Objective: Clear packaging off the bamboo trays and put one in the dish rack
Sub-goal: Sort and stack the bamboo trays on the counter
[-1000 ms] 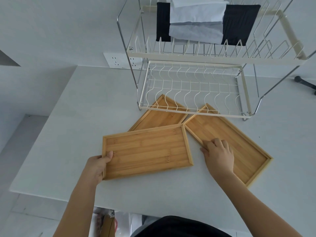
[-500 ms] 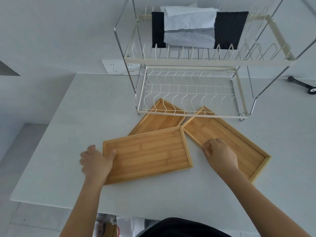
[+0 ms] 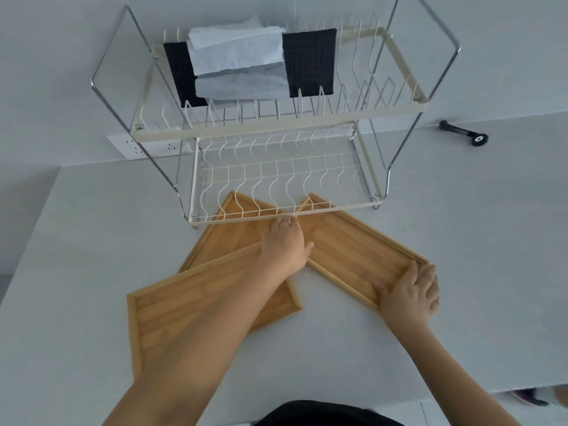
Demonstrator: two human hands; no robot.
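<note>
Three bamboo trays lie on the white table in front of the two-tier wire dish rack [image 3: 335,207]. The near tray [image 3: 184,309] lies at the left under my forearm. The middle tray [image 3: 229,235] pokes under the rack's lower tier. The right tray [image 3: 353,250] slants from the rack's front edge toward me. My left hand [image 3: 284,244] reaches across and grips that tray's far end beside the rack. My right hand [image 3: 410,292] holds its near right end, fingers over the rim. White packaging paper [image 3: 236,63] lies over a black cloth [image 3: 310,66] on the upper tier.
A black tool with a small wheel [image 3: 464,133] lies on the table at the far right. A wall socket strip [image 3: 135,146] sits behind the rack's left leg. The table's front edge runs close to my body.
My left hand let go of the near tray's left edge and crossed over to the right tray's far end. My right hand slid down to that tray's near right end.
</note>
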